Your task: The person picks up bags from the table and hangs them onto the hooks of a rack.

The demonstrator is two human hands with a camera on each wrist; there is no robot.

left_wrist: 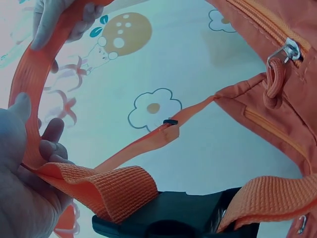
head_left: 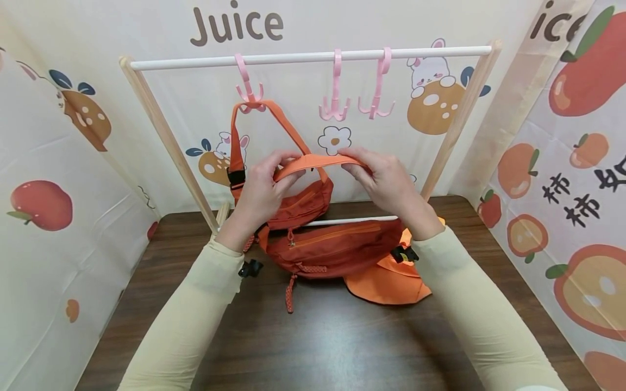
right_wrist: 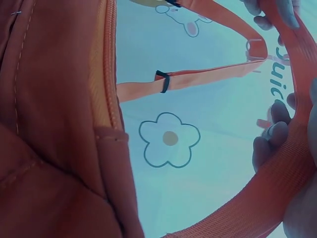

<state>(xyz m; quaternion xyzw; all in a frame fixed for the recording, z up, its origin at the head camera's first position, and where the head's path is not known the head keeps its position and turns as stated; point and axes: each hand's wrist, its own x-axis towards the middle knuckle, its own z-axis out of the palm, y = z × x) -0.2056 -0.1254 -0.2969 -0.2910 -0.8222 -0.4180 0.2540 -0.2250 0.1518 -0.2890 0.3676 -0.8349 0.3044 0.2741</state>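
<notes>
Both hands hold up the orange strap (head_left: 325,161) of a rust-red waist bag (head_left: 337,247), which hangs below them over the table. My left hand (head_left: 266,182) pinches the strap between thumb and fingers on the left. On the right, my right hand (head_left: 379,176) pinches it the same way. A black buckle (left_wrist: 173,213) joins the strap near the left hand in the left wrist view. Behind the hands, a second rust-red waist bag (head_left: 305,206) hangs by its strap from a pink hook (head_left: 250,96).
A white rail (head_left: 303,57) on wooden posts bears two more pink hooks, a middle hook (head_left: 335,89) and a right hook (head_left: 379,89). An orange cap-like cloth item (head_left: 388,285) lies on the dark wooden table (head_left: 303,347) behind the held bag. Printed cloth walls surround the table.
</notes>
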